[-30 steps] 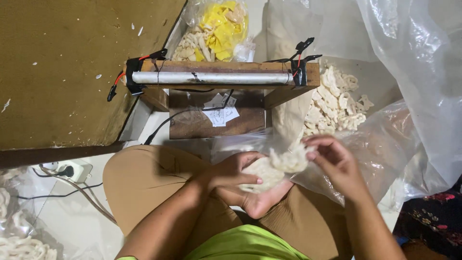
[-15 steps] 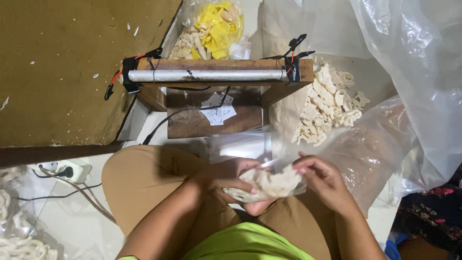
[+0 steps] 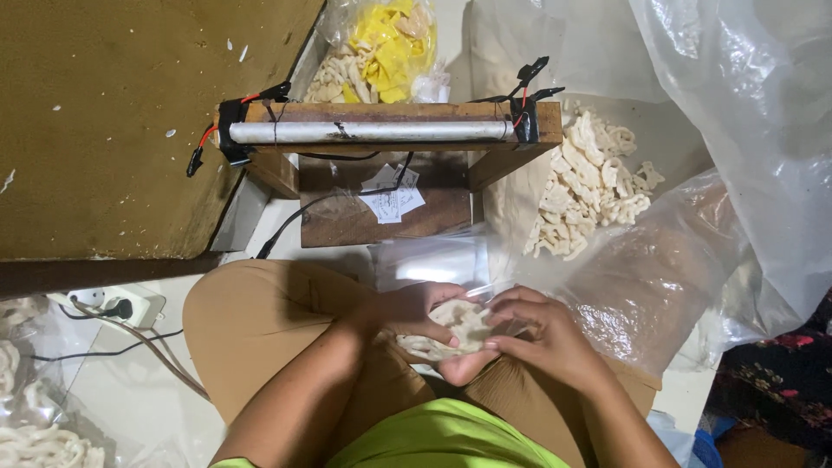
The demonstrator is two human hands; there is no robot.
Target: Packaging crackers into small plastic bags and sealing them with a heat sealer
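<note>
Both hands [image 3: 485,334] hold a cracker bag [image 3: 459,328] lying crosswise.

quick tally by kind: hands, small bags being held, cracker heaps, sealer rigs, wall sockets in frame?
Hands: 2, left hand and right hand
Small clear bag of white crackers, held by both hands: 1
Loose cracker heaps: 3, white heap, yellow and white heap, white heap at lower left
Wooden sealer stand: 1
Wall socket: 1
Total: 8
</note>
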